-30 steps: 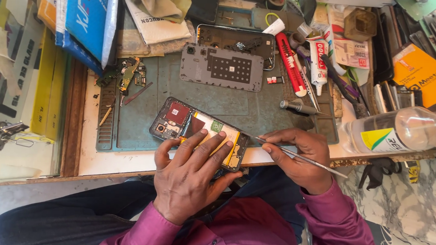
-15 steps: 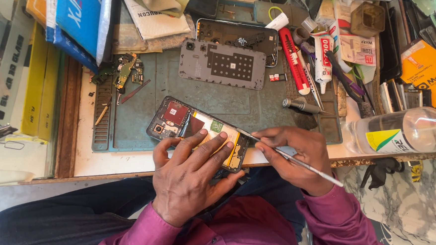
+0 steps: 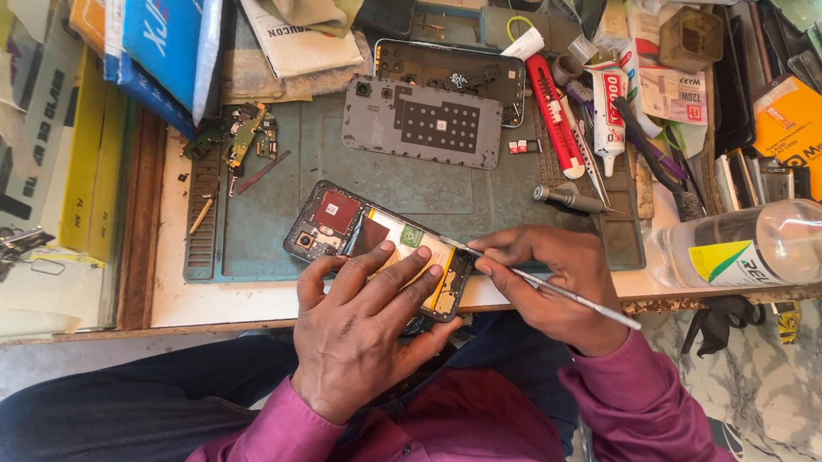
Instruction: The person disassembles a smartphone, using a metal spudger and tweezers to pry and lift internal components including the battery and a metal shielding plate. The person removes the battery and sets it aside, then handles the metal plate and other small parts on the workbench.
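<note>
Metal tweezers (image 3: 539, 283), pinched in the right hand (image 3: 558, 286), are now reaching their tip onto the opened phone (image 3: 373, 248), having crept inward since a second ago. Left hand (image 3: 359, 327) is pressing flat on the phone, whose long axis is slanting across the counter (image 3: 239, 297) edge, camera end up-left.

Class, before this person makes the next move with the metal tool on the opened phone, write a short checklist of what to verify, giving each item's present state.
1. Left hand steadies the opened phone: ok, fingers pressed flat on it.
2. Right hand grips the thin metal tool: ok, pinched like a pen.
3. Tool tip sits on the intended part: cannot tell, too small.
4. Phone fully supported: not ok, its lower end overhangs the green mat and bench edge.
5. Clear bottle away from the working elbow: not ok, lying close to the right.
</note>
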